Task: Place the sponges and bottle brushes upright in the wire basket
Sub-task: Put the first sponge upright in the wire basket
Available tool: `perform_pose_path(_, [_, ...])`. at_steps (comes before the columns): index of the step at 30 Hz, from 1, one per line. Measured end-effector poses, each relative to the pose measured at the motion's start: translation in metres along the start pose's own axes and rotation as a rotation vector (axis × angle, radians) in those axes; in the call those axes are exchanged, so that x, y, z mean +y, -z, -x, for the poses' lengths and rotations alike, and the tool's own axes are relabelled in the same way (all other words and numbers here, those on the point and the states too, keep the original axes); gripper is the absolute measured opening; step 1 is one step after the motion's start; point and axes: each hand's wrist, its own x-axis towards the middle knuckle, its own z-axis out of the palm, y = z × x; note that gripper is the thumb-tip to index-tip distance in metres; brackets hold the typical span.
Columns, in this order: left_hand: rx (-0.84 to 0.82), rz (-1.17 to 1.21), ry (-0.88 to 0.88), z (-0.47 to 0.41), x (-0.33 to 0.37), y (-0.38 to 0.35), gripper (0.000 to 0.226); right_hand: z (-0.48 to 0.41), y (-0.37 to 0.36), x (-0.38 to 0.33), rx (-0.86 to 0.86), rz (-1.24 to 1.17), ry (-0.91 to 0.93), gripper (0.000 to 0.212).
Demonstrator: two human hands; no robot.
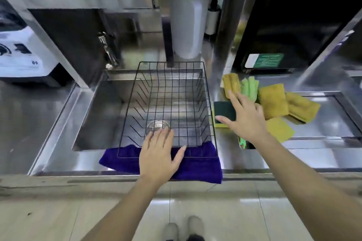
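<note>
1. Left hand: fingers spread, flat at near rim of wire basket, gripping nothing.
2. Right hand: spread wide, empty, over green-topped sponge, partly hiding it.
3. Other sponges beside sink; brushes can't be made out.

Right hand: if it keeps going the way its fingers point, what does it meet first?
The right hand likely meets the green-topped sponge under its fingertips first, then the yellow sponge behind; its height above them is unclear.
</note>
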Motion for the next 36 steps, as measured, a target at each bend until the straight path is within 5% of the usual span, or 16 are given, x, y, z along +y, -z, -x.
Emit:
perform_pose_path(6, [0.149, -0.128, -0.097, 0.005, -0.004, -0.010, 0.064, -0.008, -0.018, 0.008, -0.169, 0.009, 0.028, 0.107])
perform_pose_path(10, [0.212, -0.149, -0.122, 0.008, -0.004, -0.011, 0.060, -0.022, -0.013, 0.016, -0.273, 0.036, 0.053, 0.086])
perform_pose_path(14, [0.220, -0.130, -0.119, 0.008, -0.004, -0.015, 0.060, -0.039, 0.000, 0.019, -0.311, 0.091, 0.011, 0.087])
perform_pose_path(19, [0.245, -0.123, -0.107, 0.007, -0.003, -0.015, 0.059, -0.062, 0.037, -0.003, -0.146, -0.058, -0.144, 0.090])
perform_pose_path(24, [0.233, -0.110, -0.093, 0.008, -0.002, -0.014, 0.058, -0.079, 0.053, -0.059, 0.013, -0.276, -0.037, 0.090])
perform_pose_path(29, [0.232, -0.085, -0.089, 0.007, 0.000, -0.015, 0.056, -0.071, 0.014, -0.114, -0.215, -0.420, 0.168, 0.097])
perform_pose_path(36, [0.206, -0.099, -0.078, 0.007, 0.000, -0.014, 0.045, -0.054, -0.055, -0.148, -0.487, -0.269, 0.370, 0.103])
